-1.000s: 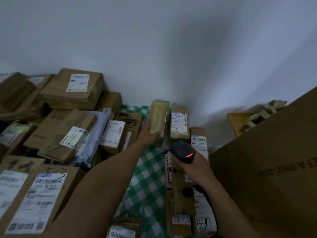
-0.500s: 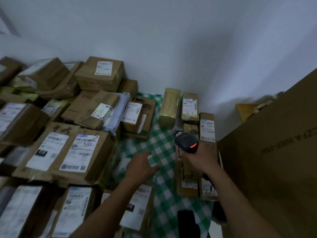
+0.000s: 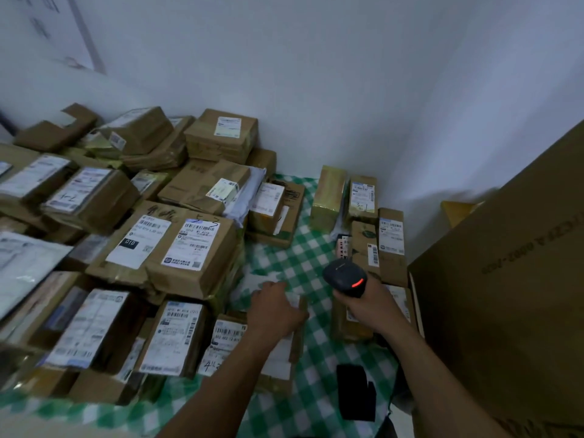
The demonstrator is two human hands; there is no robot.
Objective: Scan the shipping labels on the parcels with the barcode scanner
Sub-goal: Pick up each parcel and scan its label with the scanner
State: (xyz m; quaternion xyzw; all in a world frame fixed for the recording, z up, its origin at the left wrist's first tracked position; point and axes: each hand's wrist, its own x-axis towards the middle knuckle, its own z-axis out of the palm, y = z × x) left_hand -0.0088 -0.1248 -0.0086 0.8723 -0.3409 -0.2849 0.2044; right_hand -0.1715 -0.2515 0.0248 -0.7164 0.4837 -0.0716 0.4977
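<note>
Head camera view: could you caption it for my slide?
Right hand holds a barcode scanner while the left hand rests on a labelled parcel.

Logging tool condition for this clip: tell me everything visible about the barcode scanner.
The barcode scanner is a dark, matte, plastic-looking handheld unit with a rounded head and a glowing red-orange indicator on its rear edge. The right hand grips its handle, which is mostly hidden, so the head sticks up above the fist. It is held over the green checked cloth, facing away toward the small parcels by the wall. Nothing else touches it.
</note>
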